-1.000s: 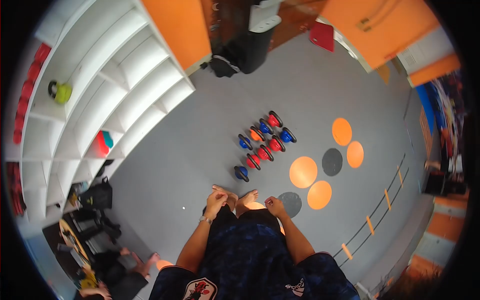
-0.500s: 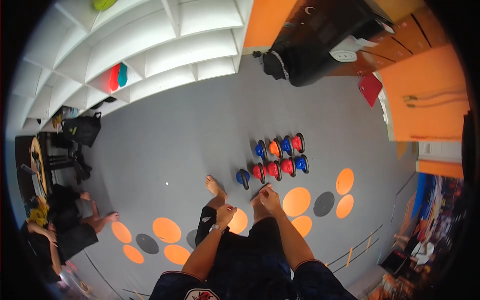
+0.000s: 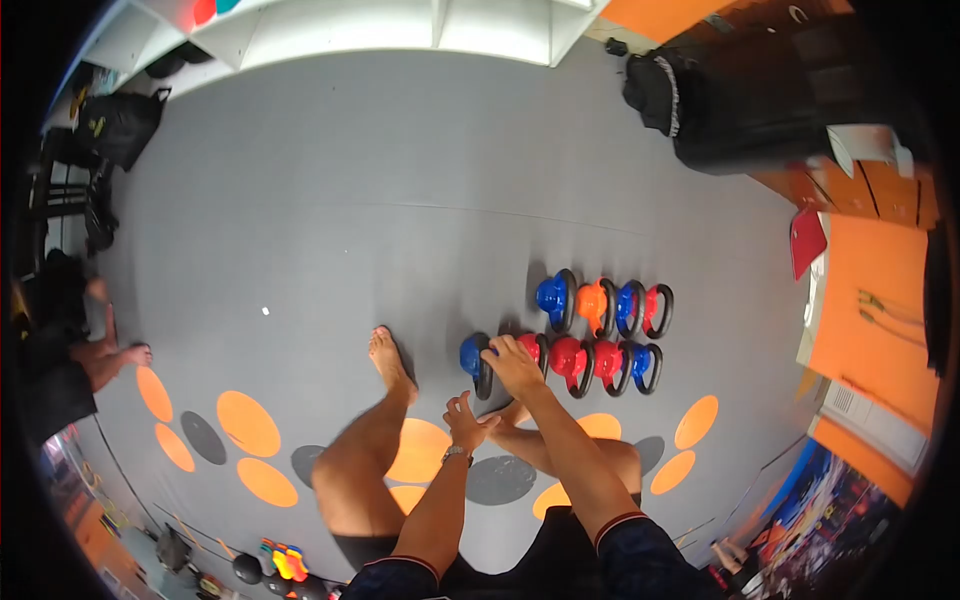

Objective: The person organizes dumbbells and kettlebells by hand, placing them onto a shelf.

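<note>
Two rows of kettlebells stand on the grey floor before my feet. My right hand (image 3: 516,366) reaches down at the near row, its fingers apart and curved, right at the black handle of the leftmost blue kettlebell (image 3: 470,355). A red kettlebell (image 3: 530,346) beside it is partly hidden behind that hand. Lower and to the left, my left hand (image 3: 466,424) hangs with spread fingers, holding nothing, a watch on its wrist. Further right in this row are red kettlebells (image 3: 567,357) and a blue one (image 3: 641,362). The far row includes an orange kettlebell (image 3: 591,299).
White shelves (image 3: 340,28) line the far side. A black backpack (image 3: 122,128) sits at the left, above another person's legs (image 3: 85,365). Dark covered furniture (image 3: 760,110) stands at the upper right. Orange and grey circles (image 3: 248,423) mark the floor around my feet.
I have bent lower, with my knees now showing. My right hand has moved to the leftmost blue kettlebell, and both hands have opened from closed fingers. The kettlebells appear larger.
</note>
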Demonstrator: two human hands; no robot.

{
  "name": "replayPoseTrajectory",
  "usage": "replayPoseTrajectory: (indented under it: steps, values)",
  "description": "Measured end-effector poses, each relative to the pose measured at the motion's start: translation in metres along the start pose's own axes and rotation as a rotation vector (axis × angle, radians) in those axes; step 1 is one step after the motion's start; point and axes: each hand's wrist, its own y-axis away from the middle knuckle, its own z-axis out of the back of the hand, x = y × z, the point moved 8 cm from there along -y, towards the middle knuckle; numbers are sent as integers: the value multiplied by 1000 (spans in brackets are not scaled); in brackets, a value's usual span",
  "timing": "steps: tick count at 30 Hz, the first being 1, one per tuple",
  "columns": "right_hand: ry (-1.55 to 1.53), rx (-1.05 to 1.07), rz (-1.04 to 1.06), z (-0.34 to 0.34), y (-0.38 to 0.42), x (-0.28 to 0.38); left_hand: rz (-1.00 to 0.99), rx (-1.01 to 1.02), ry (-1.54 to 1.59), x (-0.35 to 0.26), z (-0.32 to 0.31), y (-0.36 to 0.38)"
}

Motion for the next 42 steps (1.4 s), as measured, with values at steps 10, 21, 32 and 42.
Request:
replayPoseTrajectory:
  steps: [10, 21, 32, 42]
  values:
    - [141, 306, 385, -121, -50, -24, -99, -277, 242, 18, -61, -66]
    - [-215, 133, 50, -34, 24, 14, -314, -225, -14, -24, 57, 2]
    - [-373, -151, 229, 222, 122, 184, -661, -208, -92, -143, 234, 202]
    - [-480, -293, 255, 428, 158, 320, -905, -96, 131, -270, 467, 357]
